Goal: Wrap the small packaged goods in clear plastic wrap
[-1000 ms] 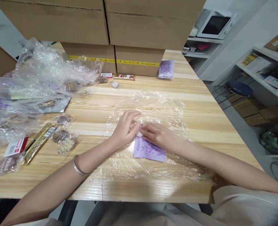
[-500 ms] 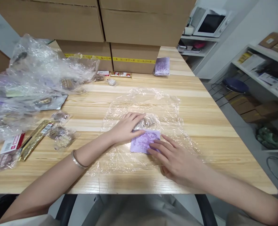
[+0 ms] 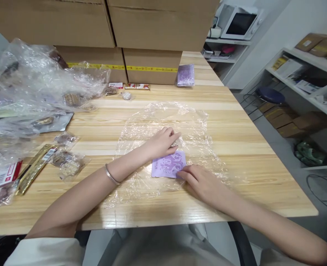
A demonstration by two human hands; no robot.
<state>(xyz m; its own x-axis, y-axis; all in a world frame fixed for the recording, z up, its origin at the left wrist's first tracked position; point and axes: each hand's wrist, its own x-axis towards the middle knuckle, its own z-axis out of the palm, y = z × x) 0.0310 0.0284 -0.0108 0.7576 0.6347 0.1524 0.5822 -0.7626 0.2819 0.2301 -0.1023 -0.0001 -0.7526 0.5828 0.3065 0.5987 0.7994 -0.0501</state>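
Two hands: both rest on a clear plastic sheet (image 3: 163, 122) spread on the desk (image 3: 249, 147).
Change, left hand: half a second ago the left hand (image 3: 162, 142) lay flat over the top left edge of the purple card (image 3: 168, 165); now it has slid up and right, and its fingers have curled.
Change, right hand: the right hand (image 3: 205, 184) has drawn in closer to the card's lower right corner, where before its fingers were spread across the card's right half.
Change, card: it lies in much the same spot on the sheet, with more of its face showing.
Left fingers: bent together, tips pressed on a small clear-wrapped packet (image 3: 176, 140) just above the card; whether they pinch it or only press on it cannot be told.
Right fingers: loosely together, lying flat, tips touching the card's lower right edge; nothing is gripped.
Card position: flat on the sheet, between the two hands, just below the left fingertips and just left of the right fingertips.
Bracelet: a silver bracelet (image 3: 111, 175) sits on the left wrist.
Left side of desk: crumpled clear bags (image 3: 41, 85) and small wrapped packets (image 3: 66, 162).
Behind: stacked cardboard boxes (image 3: 152, 33).
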